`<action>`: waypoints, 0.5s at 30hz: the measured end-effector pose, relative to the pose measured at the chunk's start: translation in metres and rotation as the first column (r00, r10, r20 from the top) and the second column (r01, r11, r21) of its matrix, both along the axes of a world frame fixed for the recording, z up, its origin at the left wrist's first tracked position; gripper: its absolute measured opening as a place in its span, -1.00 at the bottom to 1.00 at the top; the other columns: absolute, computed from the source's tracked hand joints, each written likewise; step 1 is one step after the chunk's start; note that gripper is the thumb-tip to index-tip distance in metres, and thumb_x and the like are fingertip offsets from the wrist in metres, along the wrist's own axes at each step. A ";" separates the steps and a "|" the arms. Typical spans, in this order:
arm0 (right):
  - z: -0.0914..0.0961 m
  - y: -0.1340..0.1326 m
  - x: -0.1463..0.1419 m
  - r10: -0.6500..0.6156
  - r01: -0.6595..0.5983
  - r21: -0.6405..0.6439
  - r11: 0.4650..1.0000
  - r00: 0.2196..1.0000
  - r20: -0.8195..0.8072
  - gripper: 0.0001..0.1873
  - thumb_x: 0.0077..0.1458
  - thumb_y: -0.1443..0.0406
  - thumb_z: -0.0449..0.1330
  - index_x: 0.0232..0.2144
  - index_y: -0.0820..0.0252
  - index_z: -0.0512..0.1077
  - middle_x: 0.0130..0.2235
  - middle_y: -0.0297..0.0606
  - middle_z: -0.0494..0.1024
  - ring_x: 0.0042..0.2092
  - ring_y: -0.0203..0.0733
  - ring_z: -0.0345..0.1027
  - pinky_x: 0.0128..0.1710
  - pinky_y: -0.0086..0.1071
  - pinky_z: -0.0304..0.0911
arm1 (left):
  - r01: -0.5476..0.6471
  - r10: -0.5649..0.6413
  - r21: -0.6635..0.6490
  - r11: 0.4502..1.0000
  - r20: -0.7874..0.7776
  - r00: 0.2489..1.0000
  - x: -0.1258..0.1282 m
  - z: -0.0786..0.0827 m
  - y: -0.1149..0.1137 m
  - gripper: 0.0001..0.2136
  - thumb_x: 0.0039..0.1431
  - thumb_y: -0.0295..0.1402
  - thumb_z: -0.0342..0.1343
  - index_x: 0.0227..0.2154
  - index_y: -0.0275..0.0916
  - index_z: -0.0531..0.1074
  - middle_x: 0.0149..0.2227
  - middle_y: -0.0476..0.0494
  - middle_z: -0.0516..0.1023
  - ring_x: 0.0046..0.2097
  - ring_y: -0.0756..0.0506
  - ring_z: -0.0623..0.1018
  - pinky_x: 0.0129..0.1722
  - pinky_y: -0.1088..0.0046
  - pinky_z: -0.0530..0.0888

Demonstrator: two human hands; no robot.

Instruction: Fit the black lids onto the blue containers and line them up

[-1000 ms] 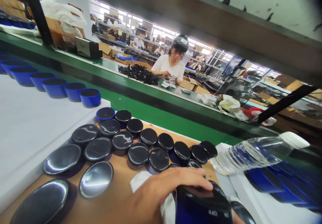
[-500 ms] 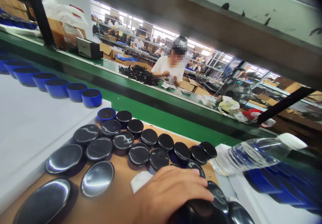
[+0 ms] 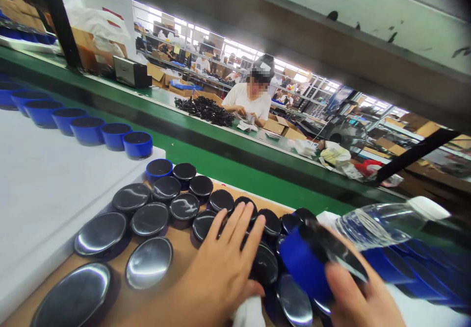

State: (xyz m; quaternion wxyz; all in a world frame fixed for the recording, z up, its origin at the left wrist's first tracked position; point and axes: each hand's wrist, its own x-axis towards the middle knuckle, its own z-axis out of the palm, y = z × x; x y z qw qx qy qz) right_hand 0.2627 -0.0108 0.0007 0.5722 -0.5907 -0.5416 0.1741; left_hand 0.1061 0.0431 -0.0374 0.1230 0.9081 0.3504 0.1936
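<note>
My left hand (image 3: 221,268) lies flat over the brown board, fingers spread, its fingertips touching the black-topped round pieces (image 3: 184,207) set out in rows. A white cloth (image 3: 250,313) shows under its heel. My right hand (image 3: 358,297) holds a blue round piece with a glossy black top (image 3: 309,263), tilted on its side just above the rows.
A row of blue round pieces (image 3: 88,130) stands on the white sheet (image 3: 44,189) at left. A clear water bottle (image 3: 379,221) lies at right over more blue pieces (image 3: 405,263). Beyond runs a green conveyor (image 3: 206,158); a person in white (image 3: 250,99) works across it.
My left hand slid forward from the dark piece onto the rows and spread its fingers. My right hand came into view holding the blue piece, tilted up.
</note>
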 end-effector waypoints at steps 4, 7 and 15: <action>0.012 0.102 0.018 -0.047 0.094 -0.155 0.983 0.958 0.283 -0.34 -0.07 -0.10 0.33 -0.07 0.21 0.33 -0.12 -0.19 0.50 -0.08 -0.05 0.41 -0.01 -0.18 0.30 | -0.155 0.153 0.011 0.988 -0.249 0.956 -0.002 -0.011 0.006 -0.05 -0.09 0.03 0.28 0.26 -0.46 0.07 0.28 -0.66 -0.12 0.31 -0.55 -0.04 0.17 -0.32 0.10; -0.007 0.181 0.026 0.010 0.159 -0.351 0.923 0.900 0.435 -0.56 0.09 0.21 0.34 -0.05 0.29 0.35 -0.08 -0.16 0.46 -0.03 -0.07 0.37 0.04 -0.09 0.28 | -0.192 0.204 0.079 0.978 -0.204 0.958 -0.002 -0.027 0.005 -0.08 -0.04 0.01 0.25 0.28 -0.36 0.02 0.30 -0.57 -0.14 0.33 -0.49 -0.07 0.21 -0.28 0.06; -0.027 0.221 0.017 0.306 0.117 -0.617 0.778 0.788 0.535 -0.64 0.28 0.19 0.15 0.05 0.25 0.33 0.04 -0.12 0.40 0.05 -0.05 0.33 0.06 -0.05 0.29 | -0.169 0.215 0.295 0.940 -0.133 0.967 -0.005 -0.045 0.008 -0.20 0.06 0.13 0.07 0.23 -0.37 0.19 0.26 -0.54 0.09 0.26 -0.48 0.21 0.12 -0.11 0.39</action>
